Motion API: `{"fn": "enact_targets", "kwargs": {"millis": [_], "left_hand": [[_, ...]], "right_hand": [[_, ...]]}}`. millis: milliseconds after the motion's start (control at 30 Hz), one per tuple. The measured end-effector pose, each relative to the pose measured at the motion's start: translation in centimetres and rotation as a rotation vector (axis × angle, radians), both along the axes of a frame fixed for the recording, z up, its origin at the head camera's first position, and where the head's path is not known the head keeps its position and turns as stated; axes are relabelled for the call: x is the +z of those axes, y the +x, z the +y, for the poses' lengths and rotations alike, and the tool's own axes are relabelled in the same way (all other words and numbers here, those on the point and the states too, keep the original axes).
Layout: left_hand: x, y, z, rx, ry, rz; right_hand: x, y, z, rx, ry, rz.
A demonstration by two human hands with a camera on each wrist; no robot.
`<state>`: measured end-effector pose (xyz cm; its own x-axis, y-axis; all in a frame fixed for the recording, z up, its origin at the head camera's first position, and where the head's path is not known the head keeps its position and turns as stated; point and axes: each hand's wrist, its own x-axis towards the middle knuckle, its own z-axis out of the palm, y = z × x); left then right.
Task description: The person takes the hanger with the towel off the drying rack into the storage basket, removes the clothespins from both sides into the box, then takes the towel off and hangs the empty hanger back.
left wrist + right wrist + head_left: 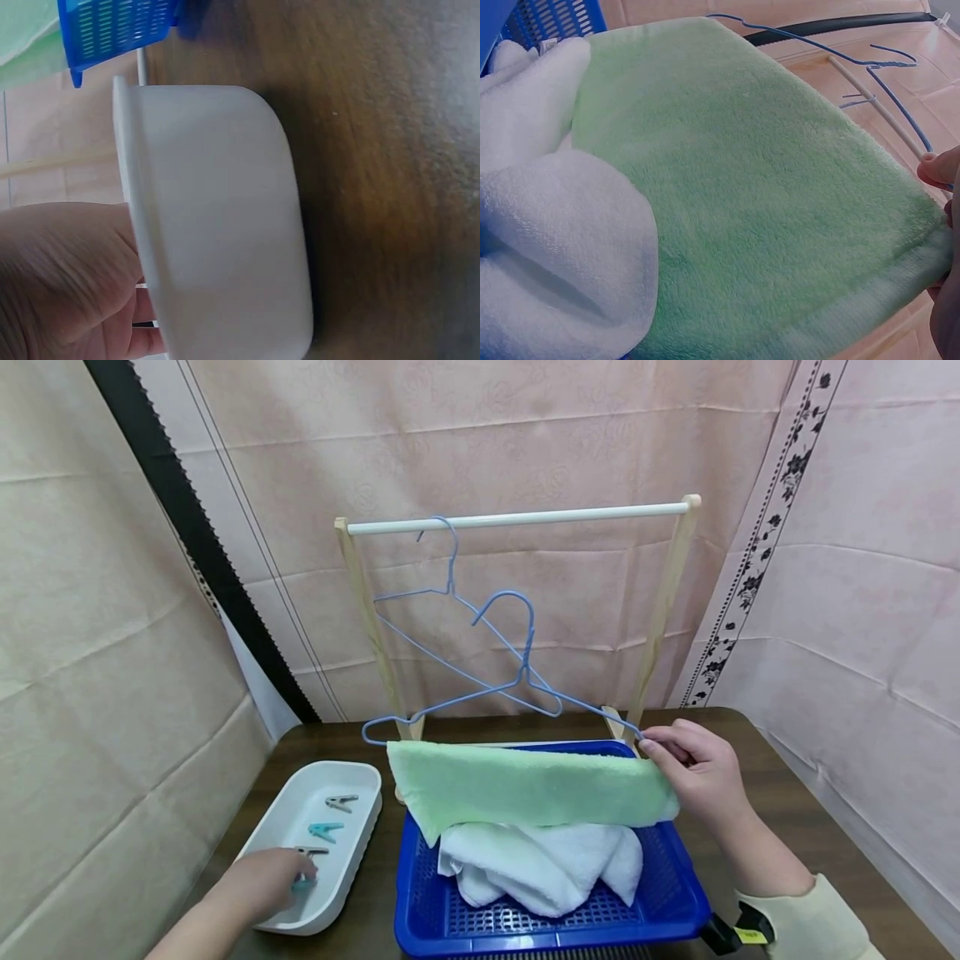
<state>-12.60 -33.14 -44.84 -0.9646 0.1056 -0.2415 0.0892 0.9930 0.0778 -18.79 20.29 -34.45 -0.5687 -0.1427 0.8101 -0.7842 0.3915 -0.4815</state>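
Observation:
My right hand (693, 768) pinches the right end of a blue wire hanger (450, 702), just above the table. A light green towel (525, 785) hangs folded over the hanger's lower bar, and in the right wrist view my fingers are at the towel's edge. Inside the white tray (371, 827), my left hand (262, 881) reaches down with its fingertips at a teal clothespin (302, 883); the hand partly hides that clothespin, and I cannot tell whether it is gripped. Other clothespins lie farther back, among them a second teal one (325, 832) and a grey one (341, 802).
A blue basket (408, 893) holds a crumpled white towel (540, 868) below the green one. Behind it stands a wooden rack with a white rail (525, 517), on which another blue hanger (452, 560) hangs askew. All stand on a dark wooden table (780, 793).

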Motion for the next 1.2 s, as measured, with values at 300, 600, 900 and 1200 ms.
{"fn": "enact_targets", "kwargs": {"millis": [300,600,900,1200], "left_hand": [[-0.8,0.0,-0.3,-0.033,0.014,0.055],[-0.6,0.0,-0.2,-0.029,0.017,0.027],[-0.4,0.0,-0.2,-0.015,0.023,-0.011],[-0.5,-0.1,-0.8,0.035,0.024,-0.041]], "right_hand": [[0.0,0.0,0.0,0.016,-0.018,0.016],[-2.5,-2.0,1.4,0.002,-0.025,-0.020],[-1.6,-1.3,0.9,0.003,-0.017,-0.002],[-0.1,-0.1,0.0,0.006,-0.011,0.003]]}}
